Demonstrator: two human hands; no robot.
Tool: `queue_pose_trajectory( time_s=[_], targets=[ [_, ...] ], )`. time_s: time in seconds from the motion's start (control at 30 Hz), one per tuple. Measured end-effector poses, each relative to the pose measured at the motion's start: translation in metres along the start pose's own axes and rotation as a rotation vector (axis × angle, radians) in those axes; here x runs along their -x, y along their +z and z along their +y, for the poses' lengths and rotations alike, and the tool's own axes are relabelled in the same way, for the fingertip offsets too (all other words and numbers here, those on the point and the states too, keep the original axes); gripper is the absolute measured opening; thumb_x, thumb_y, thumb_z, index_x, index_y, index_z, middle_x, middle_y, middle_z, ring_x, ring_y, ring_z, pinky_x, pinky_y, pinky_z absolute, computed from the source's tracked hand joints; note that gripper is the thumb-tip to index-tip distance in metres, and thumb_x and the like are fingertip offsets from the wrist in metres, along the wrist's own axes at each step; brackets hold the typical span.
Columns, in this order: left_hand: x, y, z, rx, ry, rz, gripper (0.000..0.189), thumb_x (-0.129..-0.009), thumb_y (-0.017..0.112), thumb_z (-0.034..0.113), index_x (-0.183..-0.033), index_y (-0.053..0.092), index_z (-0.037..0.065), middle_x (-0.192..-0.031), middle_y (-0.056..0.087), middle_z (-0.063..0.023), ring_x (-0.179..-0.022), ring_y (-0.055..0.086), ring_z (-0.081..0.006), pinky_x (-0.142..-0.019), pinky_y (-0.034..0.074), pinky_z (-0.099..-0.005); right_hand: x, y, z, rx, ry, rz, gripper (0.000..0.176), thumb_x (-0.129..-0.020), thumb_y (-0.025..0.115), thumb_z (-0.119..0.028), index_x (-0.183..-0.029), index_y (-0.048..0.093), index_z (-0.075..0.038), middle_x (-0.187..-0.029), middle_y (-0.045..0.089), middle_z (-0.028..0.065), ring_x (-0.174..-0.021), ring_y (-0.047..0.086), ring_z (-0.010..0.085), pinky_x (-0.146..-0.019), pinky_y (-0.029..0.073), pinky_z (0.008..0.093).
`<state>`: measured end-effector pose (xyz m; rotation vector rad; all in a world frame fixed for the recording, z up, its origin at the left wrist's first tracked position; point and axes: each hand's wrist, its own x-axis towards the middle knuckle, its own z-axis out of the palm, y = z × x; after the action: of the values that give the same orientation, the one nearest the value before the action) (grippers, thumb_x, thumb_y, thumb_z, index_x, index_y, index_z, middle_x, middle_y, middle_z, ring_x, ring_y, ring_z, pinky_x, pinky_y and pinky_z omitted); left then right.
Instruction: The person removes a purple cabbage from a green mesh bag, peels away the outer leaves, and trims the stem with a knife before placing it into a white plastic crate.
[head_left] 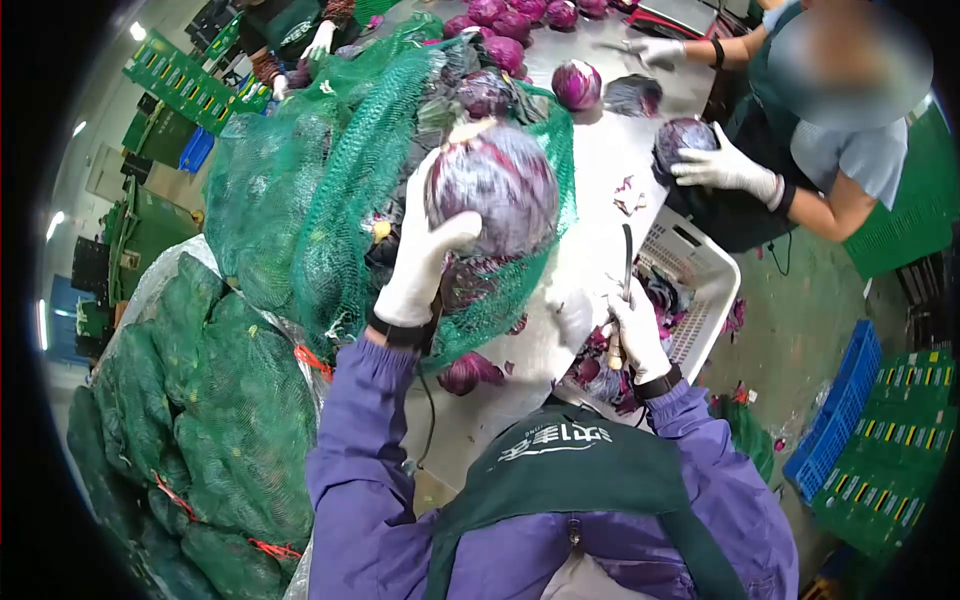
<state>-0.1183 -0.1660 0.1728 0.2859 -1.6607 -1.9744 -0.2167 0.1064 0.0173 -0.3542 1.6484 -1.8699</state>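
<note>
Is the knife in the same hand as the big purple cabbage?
No, the right hand holds the knife, while the left hand holds the big cabbage.

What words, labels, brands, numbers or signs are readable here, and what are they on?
Nothing can be quoted with certainty.
Dark green cloth apron: large white characters, too creased and slanted to read surely; smaller lettering too small.
Stacked green plastic crates at right: rows of labels, too small to read.
Green plastic crates at upper left: similar labels, also too small.
</note>
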Motion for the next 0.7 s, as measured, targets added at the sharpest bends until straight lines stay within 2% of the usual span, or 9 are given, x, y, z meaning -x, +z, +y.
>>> queue_pose_trajectory(
  time_s=[0.13, 0.3, 0.33, 0.4, 0.43, 0.47, 0.57, 0.67, 0.7],
  targets=[
    [0.077, 0.015, -0.003, -0.154, -0.162, -0.208, 0.103, -0.063, 0.091, 0.020, -0.148, 0.036, 0.005, -0.145, 0.040, -0.0130, -0.136, 0.038, -0.0268, -0.115, 0.030, -0.0401, 0.042, 0.005, -0.041, -0.009, 0.089, -0.112, 0.051, -0.102, 0.050, -0.014, -0.151, 0.034, -0.006, -0.115, 0.064, 0.0085, -0.077, 0.063, 0.0090, -0.066, 0.054, 0.0236],
    [0.163, 0.018, -0.073, -0.716, -0.386, -0.341, 0.095, -0.065, 0.090, 0.037, -0.143, 0.045, 0.007, -0.139, 0.038, -0.0180, -0.133, 0.039, -0.0334, -0.113, 0.033, -0.0424, 0.079, 0.007, -0.022, 0.316, 0.276, -0.301, 0.048, -0.103, 0.050, -0.021, -0.150, 0.039, -0.015, -0.089, 0.060, 0.0005, -0.066, 0.058, 0.0049, -0.058, 0.049, 0.0225],
    [0.176, 0.018, -0.088, -0.843, -0.433, -0.368, 0.095, -0.066, 0.090, 0.037, -0.143, 0.045, 0.006, -0.139, 0.038, -0.0172, -0.131, 0.040, -0.0327, -0.113, 0.034, -0.0422, 0.085, 0.001, -0.022, 0.383, 0.289, -0.343, 0.050, -0.102, 0.050, -0.020, -0.150, 0.040, -0.018, -0.089, 0.065, 0.0062, -0.070, 0.064, 0.0146, -0.063, 0.052, 0.0285],
    [0.185, 0.035, -0.086, -0.900, -0.480, -0.340, 0.096, -0.064, 0.089, 0.043, -0.143, 0.046, 0.009, -0.139, 0.036, -0.0211, -0.130, 0.040, -0.0375, -0.112, 0.035, -0.0454, 0.091, -0.009, 0.006, 0.690, -0.300, -0.305, 0.052, -0.100, 0.051, -0.019, -0.150, 0.039, -0.017, -0.096, 0.068, 0.0138, -0.080, 0.069, 0.0299, -0.071, 0.054, 0.0369],
    [0.188, 0.043, -0.088, -0.972, -0.458, -0.327, 0.096, -0.065, 0.089, 0.043, -0.143, 0.045, 0.008, -0.139, 0.035, -0.0216, -0.130, 0.039, -0.0378, -0.111, 0.036, -0.0460, 0.098, -0.012, 0.014, 0.697, -0.295, -0.276, 0.044, -0.098, 0.051, -0.020, -0.141, 0.048, -0.012, -0.102, 0.067, 0.0194, -0.092, 0.066, 0.0409, -0.079, 0.052, 0.0438],
    [0.192, 0.049, -0.090, -1.042, -0.438, -0.306, 0.097, -0.065, 0.088, 0.043, -0.144, 0.043, 0.008, -0.138, 0.035, -0.0221, -0.130, 0.039, -0.0381, -0.110, 0.036, -0.0467, 0.105, -0.011, 0.010, 0.697, -0.283, -0.276, 0.044, -0.098, 0.051, -0.020, -0.141, 0.048, -0.012, -0.102, 0.067, 0.0194, -0.092, 0.066, 0.0409, -0.079, 0.052, 0.0438],
    [0.199, 0.052, -0.107, -1.043, -0.313, -0.232, 0.101, -0.066, 0.088, 0.042, -0.145, 0.038, 0.006, -0.138, 0.034, -0.0225, -0.130, 0.039, -0.0387, -0.109, 0.038, -0.0474, 0.117, -0.009, -0.007, 0.832, -0.147, -0.335, 0.018, -0.098, 0.053, -0.020, -0.107, 0.055, -0.004, -0.089, 0.065, 0.0210, -0.081, 0.065, 0.0416, -0.070, 0.053, 0.0468],
    [0.200, 0.056, -0.116, -0.916, -0.261, -0.175, 0.103, -0.065, 0.088, 0.038, -0.146, 0.034, 0.003, -0.137, 0.034, -0.0226, -0.125, 0.042, -0.0415, -0.105, 0.041, -0.0480, 0.125, -0.011, 0.009, 0.923, -0.163, -0.323, 0.017, -0.097, 0.053, -0.018, -0.106, 0.054, -0.003, -0.080, 0.063, 0.0207, -0.073, 0.064, 0.0405, -0.063, 0.052, 0.0472],
    [0.199, 0.058, -0.115, -0.938, -0.293, -0.191, 0.102, -0.066, 0.089, 0.038, -0.145, 0.033, 0.002, -0.137, 0.033, -0.0223, -0.129, 0.039, -0.0379, -0.108, 0.039, -0.0449, 0.125, -0.011, 0.012, 0.943, -0.208, -0.300, 0.017, -0.096, 0.053, -0.016, -0.105, 0.054, -0.002, -0.075, 0.061, 0.0209, -0.070, 0.064, 0.0392, -0.060, 0.051, 0.0476]
  ],
)
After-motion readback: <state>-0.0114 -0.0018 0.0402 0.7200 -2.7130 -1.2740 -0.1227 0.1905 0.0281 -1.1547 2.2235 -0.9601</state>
